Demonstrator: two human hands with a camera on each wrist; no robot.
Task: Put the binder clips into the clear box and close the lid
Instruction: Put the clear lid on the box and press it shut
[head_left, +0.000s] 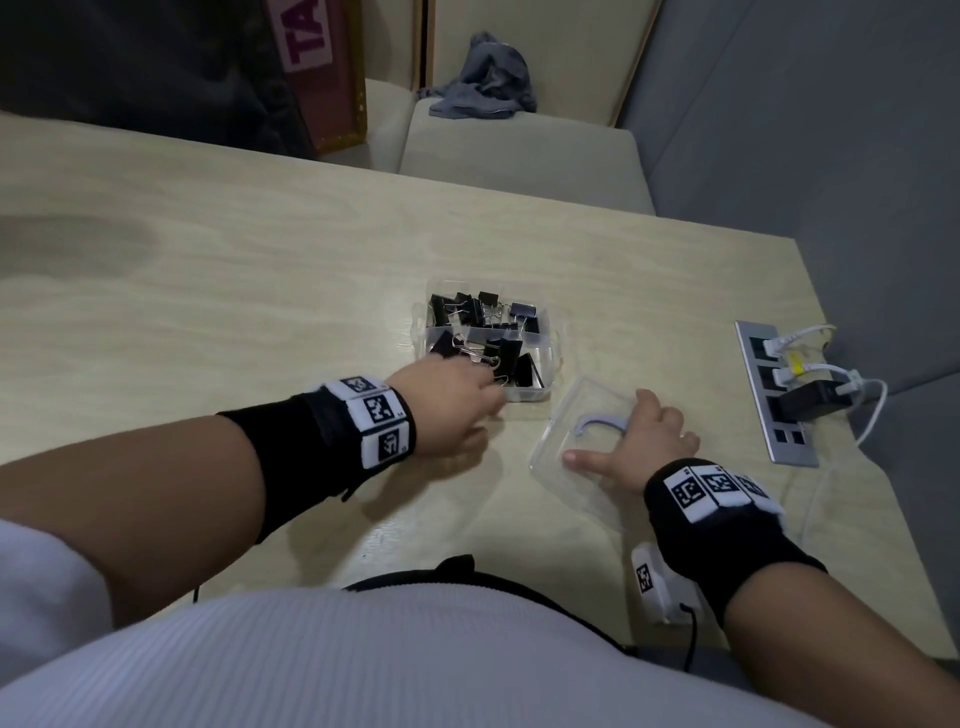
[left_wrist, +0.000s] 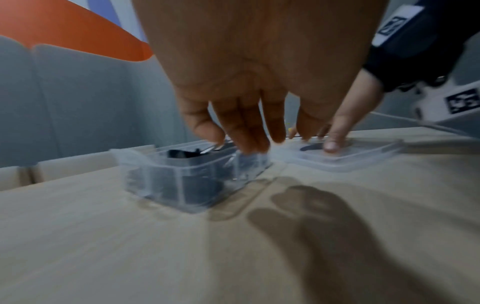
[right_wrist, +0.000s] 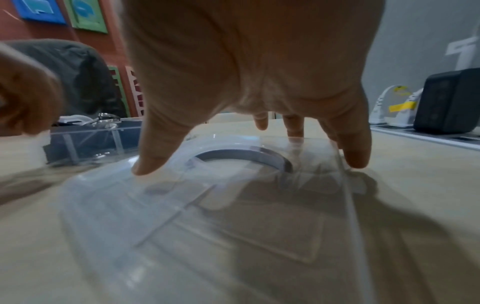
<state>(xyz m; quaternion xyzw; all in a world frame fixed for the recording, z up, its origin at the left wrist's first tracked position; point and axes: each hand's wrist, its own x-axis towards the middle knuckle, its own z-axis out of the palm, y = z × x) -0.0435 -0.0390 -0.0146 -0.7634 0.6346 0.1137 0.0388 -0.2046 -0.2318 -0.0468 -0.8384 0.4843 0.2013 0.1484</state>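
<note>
Both hands blurred — left hand (head_left: 451, 402) fingers unclear; right hand (head_left: 641, 446) fingers spread on lid (head_left: 566, 431).

Head cam overhead; wrist cams low, share box (head_left: 540, 358).

Your left hand (left_wrist: 249, 86) hangs over the near corner of the clear box (left_wrist: 187, 176), fingertips (left_wrist: 249, 144) at its rim, dark binder clips (left_wrist: 182, 154) inside. Just beside it the lid (left_wrist: 363, 160) lies flat on the table (left_wrist: 155, 257), 1 finger of your right hand (left_wrist: 345, 115) pressing it.
</note>
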